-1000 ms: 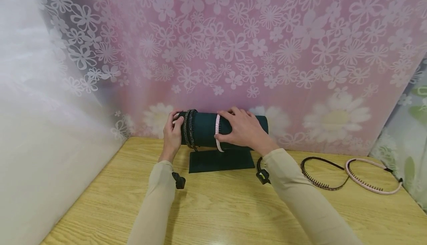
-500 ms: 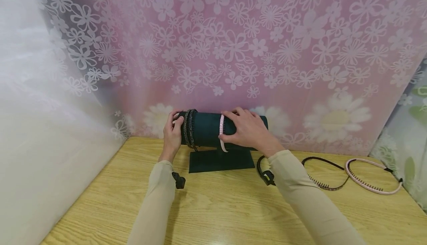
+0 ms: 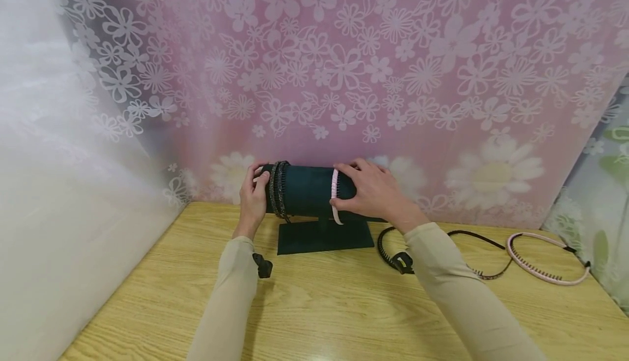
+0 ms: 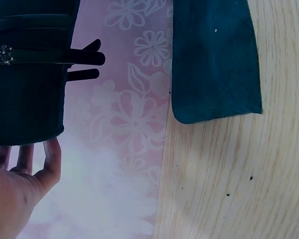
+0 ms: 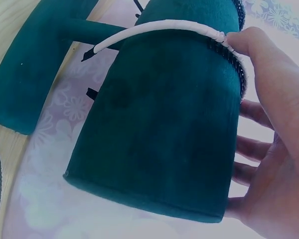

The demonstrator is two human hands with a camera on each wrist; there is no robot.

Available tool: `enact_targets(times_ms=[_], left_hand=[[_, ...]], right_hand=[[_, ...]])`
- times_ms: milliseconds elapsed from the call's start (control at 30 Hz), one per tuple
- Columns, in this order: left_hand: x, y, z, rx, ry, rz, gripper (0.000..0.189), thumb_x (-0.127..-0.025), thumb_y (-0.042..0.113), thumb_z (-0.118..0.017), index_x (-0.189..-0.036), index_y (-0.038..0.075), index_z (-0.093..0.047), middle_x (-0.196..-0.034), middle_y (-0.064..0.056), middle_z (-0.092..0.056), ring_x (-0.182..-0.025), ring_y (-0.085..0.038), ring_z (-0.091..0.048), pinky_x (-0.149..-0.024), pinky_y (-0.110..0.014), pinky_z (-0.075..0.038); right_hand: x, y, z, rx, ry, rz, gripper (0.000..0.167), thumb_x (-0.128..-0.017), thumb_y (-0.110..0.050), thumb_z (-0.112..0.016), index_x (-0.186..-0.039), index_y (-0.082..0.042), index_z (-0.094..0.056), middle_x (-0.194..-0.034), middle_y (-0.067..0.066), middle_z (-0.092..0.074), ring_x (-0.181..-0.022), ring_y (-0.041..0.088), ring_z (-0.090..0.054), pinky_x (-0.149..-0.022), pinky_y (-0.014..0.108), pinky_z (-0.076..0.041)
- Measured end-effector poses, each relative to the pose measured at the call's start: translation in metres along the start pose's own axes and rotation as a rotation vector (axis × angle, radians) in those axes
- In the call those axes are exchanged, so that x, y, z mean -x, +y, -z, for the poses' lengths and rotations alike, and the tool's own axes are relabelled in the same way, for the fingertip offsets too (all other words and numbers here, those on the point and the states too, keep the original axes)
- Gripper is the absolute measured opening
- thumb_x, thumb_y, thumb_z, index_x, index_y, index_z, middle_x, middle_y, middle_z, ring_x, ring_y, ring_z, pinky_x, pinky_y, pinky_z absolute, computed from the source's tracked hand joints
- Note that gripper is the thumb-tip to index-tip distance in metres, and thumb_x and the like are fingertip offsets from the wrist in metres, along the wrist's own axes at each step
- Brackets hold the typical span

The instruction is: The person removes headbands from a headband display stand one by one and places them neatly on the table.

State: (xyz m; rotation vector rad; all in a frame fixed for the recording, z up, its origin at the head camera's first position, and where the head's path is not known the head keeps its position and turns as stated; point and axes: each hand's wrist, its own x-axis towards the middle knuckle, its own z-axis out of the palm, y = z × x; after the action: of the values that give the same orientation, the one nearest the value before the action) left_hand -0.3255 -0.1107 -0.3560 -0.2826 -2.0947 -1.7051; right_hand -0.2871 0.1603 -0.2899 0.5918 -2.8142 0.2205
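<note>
A dark green velvet headband stand [image 3: 309, 189], a horizontal roll on a flat base, stands near the back of the table. My left hand [image 3: 253, 202] grips the roll's left end, thumb in front and fingers behind. Two dark glittery headbands [image 3: 277, 189] sit side by side around the roll near that hand. My right hand [image 3: 375, 191] pinches a pale pink toothed headband [image 3: 335, 183] that straddles the roll right of its middle. In the right wrist view, the thumb is on the wrapped band [image 5: 164, 25], and the other fingers reach behind the roll.
On the wooden table [image 3: 314, 306], a black toothed headband [image 3: 383, 246] lies partly under my right wrist. Farther right lie a dark patterned headband [image 3: 476, 234] and another pink headband [image 3: 535, 271]. A pink floral curtain [image 3: 314, 77] hangs close behind the stand.
The pink headband has slid right along the roll with my right hand. My left hand stays on the roll's left end.
</note>
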Motion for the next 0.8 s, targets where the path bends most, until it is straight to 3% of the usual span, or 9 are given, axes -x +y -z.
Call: enact_targets(times_ms=[67, 333, 800], left_hand=[[-0.001, -0.003, 0.000, 0.001, 0.001, -0.002, 0.043, -0.108, 0.025, -0.044, -0.146, 0.005, -0.051, -0.141, -0.021, -0.055, -0.125, -0.040, -0.054, -0.109, -0.056, -0.041], [-0.016, -0.036, -0.004, -0.009, 0.032, -0.030, 0.044, -0.108, 0.035, -0.045, -0.145, 0.014, -0.053, -0.139, -0.016, -0.056, -0.119, -0.037, -0.057, -0.105, -0.057, -0.042], [-0.015, -0.040, -0.004, -0.020, 0.034, -0.050, 0.045, -0.107, 0.041, -0.045, -0.144, 0.017, -0.053, -0.138, -0.011, -0.057, -0.119, -0.033, -0.058, -0.105, -0.055, -0.044]], right_hand=[[0.001, 0.002, 0.000, 0.000, -0.001, -0.001, 0.084, -0.085, -0.062, -0.071, -0.155, -0.025, -0.045, -0.144, 0.014, -0.052, -0.129, 0.035, -0.054, -0.106, 0.065, -0.042], [0.004, 0.007, 0.003, 0.014, -0.015, -0.017, 0.086, -0.084, -0.062, -0.072, -0.156, -0.024, -0.045, -0.146, 0.016, -0.051, -0.132, 0.037, -0.052, -0.110, 0.065, -0.039], [0.013, 0.016, 0.006, 0.006, -0.003, -0.013, 0.086, -0.084, -0.059, -0.074, -0.156, -0.021, -0.045, -0.144, 0.016, -0.053, -0.127, 0.038, -0.055, -0.104, 0.065, -0.044]])
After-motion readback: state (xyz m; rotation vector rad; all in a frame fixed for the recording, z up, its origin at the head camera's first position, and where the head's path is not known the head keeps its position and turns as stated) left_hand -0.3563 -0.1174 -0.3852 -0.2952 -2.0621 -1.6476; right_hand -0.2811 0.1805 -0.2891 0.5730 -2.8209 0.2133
